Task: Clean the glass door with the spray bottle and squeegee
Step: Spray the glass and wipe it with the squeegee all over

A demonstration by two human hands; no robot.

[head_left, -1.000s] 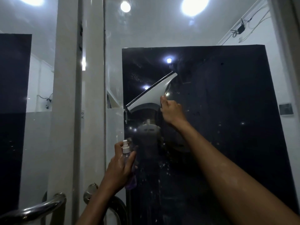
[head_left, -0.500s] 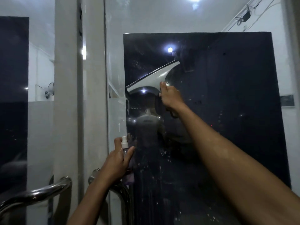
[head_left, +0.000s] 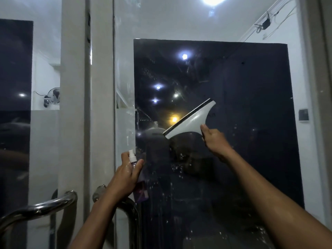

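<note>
two hands are up at the glass door [head_left: 251, 97]. the squeegee [head_left: 191, 121], white with a dark rubber edge, lies tilted against the dark part of the pane, its blade running from lower left to upper right, right of the pane's middle. the right hand [head_left: 214, 141] grips its handle from below, fingers curled round it, arm stretched up from the lower right. lower and to the left, the left hand [head_left: 126, 174] holds the spray bottle [head_left: 137, 177] upright near the door's left edge; fingers wrap the purple-tinted body, and the white nozzle [head_left: 131, 154] stands above them. white droplets and smears speckle the glass below the squeegee and toward the bottom right. a pale frame post [head_left: 73, 105] stands left of the pane. two curved metal handles show low down, one [head_left: 38, 208] at the far left and another [head_left: 129, 209] just under the left wrist. lamp reflections dot the dark glass.
</note>
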